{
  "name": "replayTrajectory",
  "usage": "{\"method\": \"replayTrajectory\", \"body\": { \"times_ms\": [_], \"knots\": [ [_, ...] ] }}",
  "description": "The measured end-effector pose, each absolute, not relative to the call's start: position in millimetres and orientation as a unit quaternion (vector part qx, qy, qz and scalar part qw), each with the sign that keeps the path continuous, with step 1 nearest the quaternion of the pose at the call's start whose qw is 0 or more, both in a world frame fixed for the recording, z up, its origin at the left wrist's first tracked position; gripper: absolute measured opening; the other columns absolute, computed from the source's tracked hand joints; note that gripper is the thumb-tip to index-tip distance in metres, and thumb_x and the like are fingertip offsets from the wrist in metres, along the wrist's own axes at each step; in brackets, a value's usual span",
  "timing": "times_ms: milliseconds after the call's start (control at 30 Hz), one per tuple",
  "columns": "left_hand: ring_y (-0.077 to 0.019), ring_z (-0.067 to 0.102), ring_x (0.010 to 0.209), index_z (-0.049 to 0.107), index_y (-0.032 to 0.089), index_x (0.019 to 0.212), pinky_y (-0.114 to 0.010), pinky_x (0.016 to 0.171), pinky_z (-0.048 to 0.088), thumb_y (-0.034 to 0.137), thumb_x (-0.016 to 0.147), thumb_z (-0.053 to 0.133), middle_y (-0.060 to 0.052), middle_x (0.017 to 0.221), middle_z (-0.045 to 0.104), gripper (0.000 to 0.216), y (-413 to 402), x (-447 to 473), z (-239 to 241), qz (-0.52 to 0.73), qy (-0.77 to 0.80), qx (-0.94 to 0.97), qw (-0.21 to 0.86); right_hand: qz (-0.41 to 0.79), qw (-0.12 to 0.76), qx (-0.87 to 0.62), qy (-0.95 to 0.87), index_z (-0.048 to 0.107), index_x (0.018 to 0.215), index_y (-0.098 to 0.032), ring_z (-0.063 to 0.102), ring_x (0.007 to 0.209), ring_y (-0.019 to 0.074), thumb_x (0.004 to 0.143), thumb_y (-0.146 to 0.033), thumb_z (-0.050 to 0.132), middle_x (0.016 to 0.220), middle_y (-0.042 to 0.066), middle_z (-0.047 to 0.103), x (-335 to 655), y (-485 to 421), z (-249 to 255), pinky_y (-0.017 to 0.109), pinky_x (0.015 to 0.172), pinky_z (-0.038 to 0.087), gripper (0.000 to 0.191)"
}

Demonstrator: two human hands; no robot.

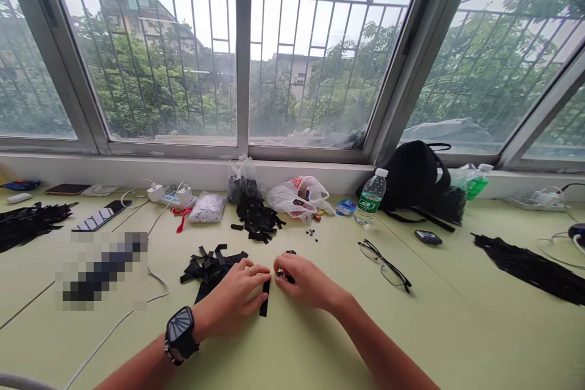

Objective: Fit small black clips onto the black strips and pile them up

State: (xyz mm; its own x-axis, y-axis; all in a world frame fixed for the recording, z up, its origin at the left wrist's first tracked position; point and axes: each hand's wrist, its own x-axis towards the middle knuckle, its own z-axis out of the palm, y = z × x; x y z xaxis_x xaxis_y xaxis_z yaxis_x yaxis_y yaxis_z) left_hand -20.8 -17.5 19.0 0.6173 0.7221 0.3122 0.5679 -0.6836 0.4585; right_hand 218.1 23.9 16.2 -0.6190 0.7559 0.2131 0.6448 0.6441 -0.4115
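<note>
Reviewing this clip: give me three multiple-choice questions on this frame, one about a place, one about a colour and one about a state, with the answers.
1. Where are the glasses?
A. Inside the black bag
B. On the windowsill
C. On the table, right of the right hand

2. What colour is the label on the water bottle?
A. Red
B. Green
C. Blue

3. What state is the black strip by the left hand in?
A. Lying on the table at the fingertips
B. Lifted in the air
C. Tied around the wrist

1: C, they lie beside that hand.
2: B, a green band shows.
3: A, it lies flat, touching them.
</note>
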Motion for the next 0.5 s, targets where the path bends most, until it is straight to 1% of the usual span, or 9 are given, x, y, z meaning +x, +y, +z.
{"method": "replayTrajectory", "body": {
  "times_ms": [267,500],
  "knots": [
    [-0.0264,0.055,0.118,0.063,0.031,0.133,-0.048,0.109,0.045,0.026,0.099,0.059,-0.003,0.133,0.066,0.035,-16.5,-21.7,15.8,0.25,0.353,0.889,0.149,0.165,0.191,-0.397,-0.882,0.056,0.084,-0.021,0.052,0.074,0.0142,0.088,-0.01,0.054,0.084,0.0,0.062,219.0,27.8,12.6,0.025,0.068,0.036,0.012],
    [-0.0262,0.056,0.119,0.063,0.03,0.133,-0.048,0.109,0.046,0.025,0.098,0.061,-0.003,0.133,0.066,0.035,-16.6,-21.4,18.8,0.238,0.356,0.893,0.136,0.172,0.204,-0.404,-0.875,0.056,0.082,-0.02,0.053,0.073,0.014,0.086,-0.007,0.053,0.083,0.0,0.062,218.6,30.8,9.8,0.025,0.067,0.037,0.013]
  ]
}}
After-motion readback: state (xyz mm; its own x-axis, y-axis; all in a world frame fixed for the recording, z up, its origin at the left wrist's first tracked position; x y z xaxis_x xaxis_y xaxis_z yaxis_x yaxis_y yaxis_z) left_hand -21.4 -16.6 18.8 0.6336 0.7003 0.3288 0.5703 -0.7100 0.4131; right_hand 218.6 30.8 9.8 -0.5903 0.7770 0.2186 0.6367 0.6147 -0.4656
